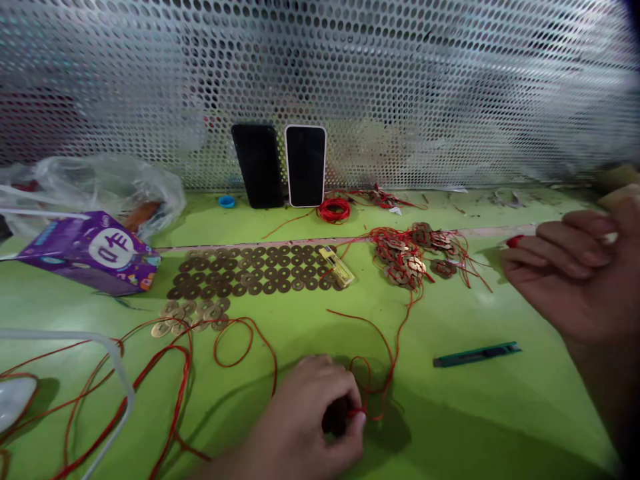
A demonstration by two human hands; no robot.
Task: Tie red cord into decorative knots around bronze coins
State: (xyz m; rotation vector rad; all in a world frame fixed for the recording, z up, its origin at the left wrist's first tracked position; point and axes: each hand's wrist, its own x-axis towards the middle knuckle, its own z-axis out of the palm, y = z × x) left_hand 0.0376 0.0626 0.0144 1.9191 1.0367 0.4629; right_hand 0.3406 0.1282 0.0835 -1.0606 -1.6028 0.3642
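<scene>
Low in the middle, my left hand (320,413) pinches a red cord (389,373) between thumb and index finger. A dark shape shows inside its curled fingers, too shaded to name. The cord runs up to a bundle of coins knotted with red cord (400,257). My right hand (575,267) is raised at the right edge, apart from the table, its fingers curled in. A red spot (515,241) shows at one fingertip; whether the hand holds anything is hidden. Left of the bundle lie rows of loose holed coins (255,270), with brighter coins (187,317) in front.
A green utility knife (477,355) lies at the right. A yellow packet (337,267) rests at the coin rows' end. Two phones (306,167) lean on the perforated metal screen (400,93). A red cord coil (334,209), purple box (95,253) and plastic bag (110,180) stand behind.
</scene>
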